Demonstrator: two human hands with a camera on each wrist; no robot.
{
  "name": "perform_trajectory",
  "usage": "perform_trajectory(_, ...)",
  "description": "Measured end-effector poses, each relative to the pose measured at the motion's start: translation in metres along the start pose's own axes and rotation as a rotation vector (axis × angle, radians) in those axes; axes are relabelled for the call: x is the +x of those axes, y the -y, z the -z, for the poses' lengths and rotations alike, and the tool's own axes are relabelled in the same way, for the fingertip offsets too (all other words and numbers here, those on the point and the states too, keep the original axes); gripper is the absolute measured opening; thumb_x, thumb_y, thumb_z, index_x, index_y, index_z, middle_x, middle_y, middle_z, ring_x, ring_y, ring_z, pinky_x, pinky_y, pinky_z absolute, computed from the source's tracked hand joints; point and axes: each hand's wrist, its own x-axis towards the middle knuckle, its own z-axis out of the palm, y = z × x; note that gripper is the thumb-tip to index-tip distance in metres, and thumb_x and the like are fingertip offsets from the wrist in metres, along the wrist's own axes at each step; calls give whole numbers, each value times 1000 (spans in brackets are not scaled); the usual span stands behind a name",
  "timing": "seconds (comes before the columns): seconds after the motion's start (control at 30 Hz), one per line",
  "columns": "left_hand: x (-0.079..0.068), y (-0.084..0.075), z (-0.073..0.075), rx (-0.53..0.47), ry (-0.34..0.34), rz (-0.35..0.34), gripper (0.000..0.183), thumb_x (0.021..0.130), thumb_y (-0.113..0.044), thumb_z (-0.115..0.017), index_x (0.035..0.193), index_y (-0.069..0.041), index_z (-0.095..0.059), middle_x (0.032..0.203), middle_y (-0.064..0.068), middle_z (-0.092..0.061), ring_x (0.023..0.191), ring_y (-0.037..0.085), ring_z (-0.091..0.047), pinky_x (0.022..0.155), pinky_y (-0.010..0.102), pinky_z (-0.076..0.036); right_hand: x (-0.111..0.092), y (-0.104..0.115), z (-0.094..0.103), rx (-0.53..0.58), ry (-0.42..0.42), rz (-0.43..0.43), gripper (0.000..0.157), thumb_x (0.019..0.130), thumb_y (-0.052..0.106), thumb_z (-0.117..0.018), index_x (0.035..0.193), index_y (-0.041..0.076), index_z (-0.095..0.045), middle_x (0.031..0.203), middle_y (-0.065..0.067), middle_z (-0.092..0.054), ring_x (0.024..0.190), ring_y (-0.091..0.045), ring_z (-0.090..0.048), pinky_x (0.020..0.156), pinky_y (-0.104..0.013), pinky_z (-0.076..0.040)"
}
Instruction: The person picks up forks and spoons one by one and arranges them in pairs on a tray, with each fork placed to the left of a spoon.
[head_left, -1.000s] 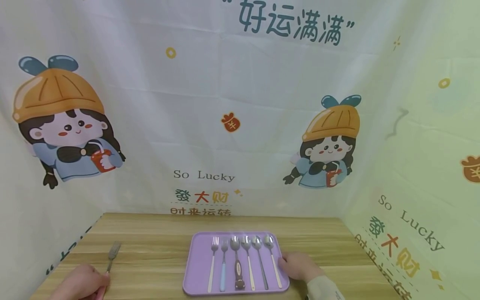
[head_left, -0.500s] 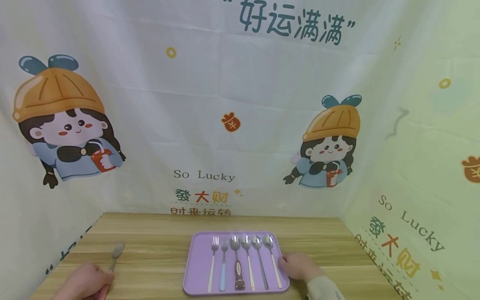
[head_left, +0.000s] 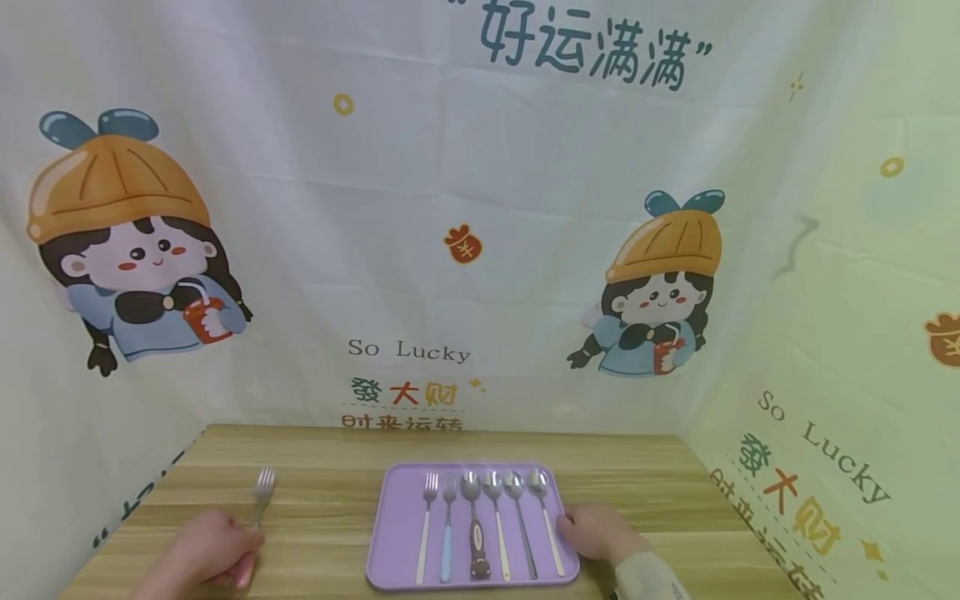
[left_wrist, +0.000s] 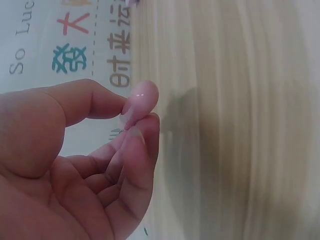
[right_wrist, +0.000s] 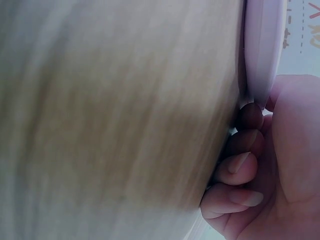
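Note:
My left hand [head_left: 201, 548] pinches a fork [head_left: 264, 485] by its pink handle, tines pointing away, left of the tray. The left wrist view shows the rounded pink handle end [left_wrist: 143, 98] between thumb and fingertips, over the wood. On the purple tray [head_left: 393, 525], two forks lie side by side: one with a cream handle [head_left: 423, 542], one with a blue handle [head_left: 446, 546]. Several spoons are lined up to their right, including one with a brown bear handle [head_left: 477, 546]. My right hand [head_left: 600, 533] holds the tray's right edge, thumb at the rim, fingers curled below.
The wood-grain table [head_left: 322, 467] ends at a printed white cloth [head_left: 375, 250] hung behind and along both sides. Bare tabletop shows between the left hand and the tray.
My left hand has moved right and slightly up in the head view, carrying the fork closer to the tray. The right hand and tray have stayed put.

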Motion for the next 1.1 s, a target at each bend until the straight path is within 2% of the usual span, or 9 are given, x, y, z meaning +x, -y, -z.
perform_trajectory(0.33, -3, -36, -19, -62, -15, -67, 30, 100, -16, -65, 72, -7, -65, 58, 3, -65, 53, 12, -51, 53, 24, -41, -1, 1, 0, -8, 0, 0, 30, 108, 31, -52, 81, 19, -61, 78, -1, -62, 75, -19, -56, 81, -46, -54)
perform_trajectory(0.6, -3, -61, -33, -72, -7, -111, 31, 98, -15, -68, 69, -7, -64, 54, 2, -63, 49, 9, -46, 51, 22, -37, 0, 1, -1, -9, 3, -11, 30, 108, 33, -52, 83, 18, -64, 84, -3, -67, 79, -20, -59, 85, -49, -56)
perform_trajectory(0.7, -1, -69, -39, -97, 12, -135, 29, 96, -13, -68, 69, -6, -65, 54, 2, -63, 48, 8, -46, 51, 20, -37, 4, -5, -5, 7, 4, -4, 31, 107, 34, -52, 81, 19, -61, 81, -3, -65, 77, -21, -58, 81, -48, -55)
perform_trajectory(0.93, 3, -84, -59, -111, 20, -187, 32, 95, -11, -67, 64, -6, -66, 50, -1, -62, 46, 8, -48, 51, 21, -42, 28, -38, -32, -63, 5, 34, 38, 108, 41, -43, 77, 24, -57, 77, 2, -61, 72, -16, -54, 74, -41, -52)
perform_trajectory(1.1, 3, -96, -73, -106, 31, -200, 33, 90, -8, -67, 58, -6, -64, 47, -2, -60, 45, 9, -48, 52, 22, -42, 34, -43, -35, -54, 33, 9, 40, 108, 45, -42, 79, 24, -61, 80, 2, -64, 72, -16, -55, 75, -41, -52)
